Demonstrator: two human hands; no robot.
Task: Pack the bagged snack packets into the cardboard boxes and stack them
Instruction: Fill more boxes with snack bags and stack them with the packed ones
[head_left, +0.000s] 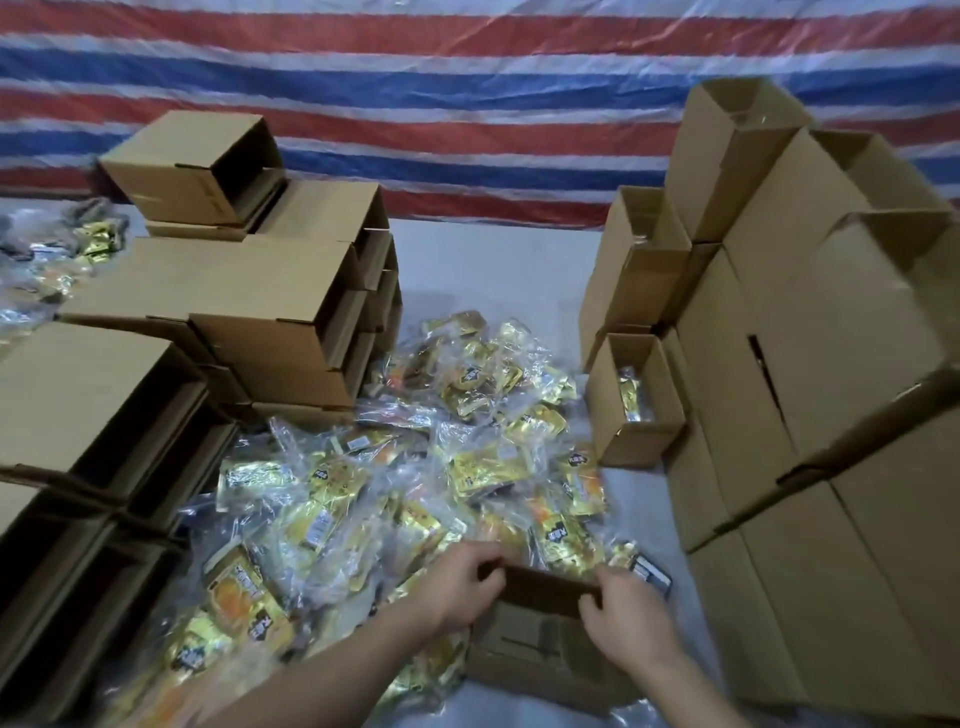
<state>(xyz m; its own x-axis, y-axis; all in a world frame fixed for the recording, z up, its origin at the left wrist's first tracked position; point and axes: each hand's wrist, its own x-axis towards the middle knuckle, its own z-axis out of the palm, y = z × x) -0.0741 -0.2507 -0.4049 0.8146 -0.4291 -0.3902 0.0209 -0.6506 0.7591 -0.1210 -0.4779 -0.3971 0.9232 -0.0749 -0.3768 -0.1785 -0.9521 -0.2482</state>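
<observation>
Brown boxes (810, 332), red-white-blue striped tarp (467, 78)

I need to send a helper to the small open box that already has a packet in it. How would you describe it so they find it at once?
Start at the tall stack of cardboard boxes on the right. At its left foot, beside the pile of snack packets, stands a small open box. Unlike its neighbours, a gold packet shows inside it.

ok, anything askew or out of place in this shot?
Mostly tidy. The top box on the left stack sits skewed and overhangs the boxes below. Both the left hand and right hand grip the box being packed.
</observation>
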